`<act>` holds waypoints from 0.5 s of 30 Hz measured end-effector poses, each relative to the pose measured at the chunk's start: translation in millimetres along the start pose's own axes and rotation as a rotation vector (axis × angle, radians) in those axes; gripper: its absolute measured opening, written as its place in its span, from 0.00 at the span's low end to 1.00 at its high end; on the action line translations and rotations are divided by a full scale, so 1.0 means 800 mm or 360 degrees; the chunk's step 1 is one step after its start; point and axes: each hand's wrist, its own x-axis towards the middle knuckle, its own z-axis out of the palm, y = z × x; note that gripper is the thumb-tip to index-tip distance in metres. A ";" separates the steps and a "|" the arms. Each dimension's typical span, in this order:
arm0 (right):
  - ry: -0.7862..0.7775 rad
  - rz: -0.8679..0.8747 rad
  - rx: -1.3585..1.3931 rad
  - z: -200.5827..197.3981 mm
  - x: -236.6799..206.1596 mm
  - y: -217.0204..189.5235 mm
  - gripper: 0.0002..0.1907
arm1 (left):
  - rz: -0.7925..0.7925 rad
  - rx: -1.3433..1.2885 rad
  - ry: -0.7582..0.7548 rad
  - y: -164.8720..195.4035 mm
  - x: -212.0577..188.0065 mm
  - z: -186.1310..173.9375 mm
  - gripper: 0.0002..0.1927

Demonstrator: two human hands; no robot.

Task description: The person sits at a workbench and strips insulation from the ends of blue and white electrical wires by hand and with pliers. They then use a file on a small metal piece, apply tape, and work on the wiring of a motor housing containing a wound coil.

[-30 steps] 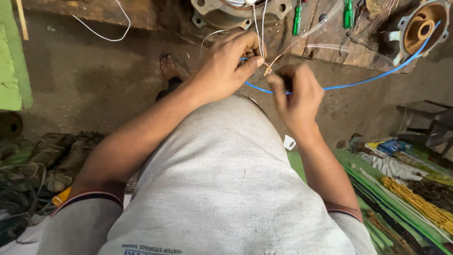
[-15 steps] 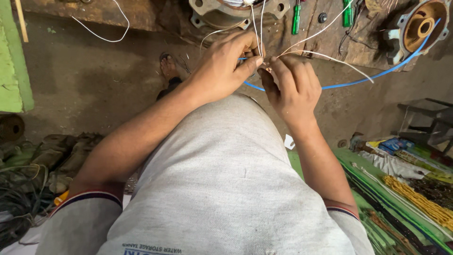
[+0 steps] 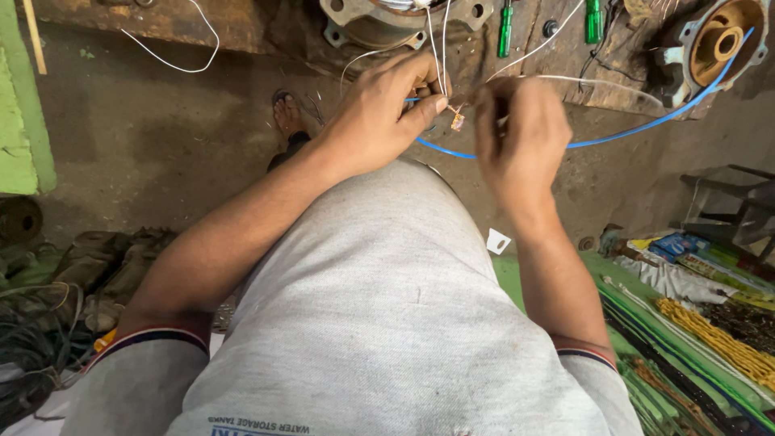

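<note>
The left hand [image 3: 383,113] pinches thin white wires [image 3: 440,48] between thumb and forefinger, right at a small joint with a bit of tan sleeve [image 3: 458,121] hanging just beyond the fingertips. The right hand [image 3: 517,137] is closed loosely and blurred; it seems to grip another white strand running off to the right, though I cannot tell exactly how. Half a second ago the two hands were pressed together over the joint; now the right one has drawn a little away to the right, so the strands look pulled taut, as if the twist is being tightened. The wires rise to a motor stator housing [image 3: 379,20] on the worn wooden table [image 3: 202,20], and a blue wire [image 3: 630,133] passes behind both hands toward a motor end cover [image 3: 714,44]. Two green-handled screwdrivers [image 3: 506,31] lie just beside the housing.
</note>
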 end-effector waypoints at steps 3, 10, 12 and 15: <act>0.0125 0.0109 0.0006 -0.005 0.004 0.028 0.04 | -0.0001 -0.0001 0.0005 0.001 -0.001 -0.002 0.08; 0.0336 -0.0269 -0.0236 -0.019 -0.008 0.027 0.05 | -0.0030 0.0001 -0.0018 0.003 -0.001 -0.004 0.08; 0.0264 -0.0439 -0.0173 -0.010 -0.013 0.015 0.07 | 0.0002 0.0017 -0.0003 0.002 0.000 -0.003 0.08; 0.0219 -0.0111 -0.0011 0.001 -0.018 0.009 0.09 | 0.0023 -0.0043 -0.0016 0.002 0.001 -0.003 0.08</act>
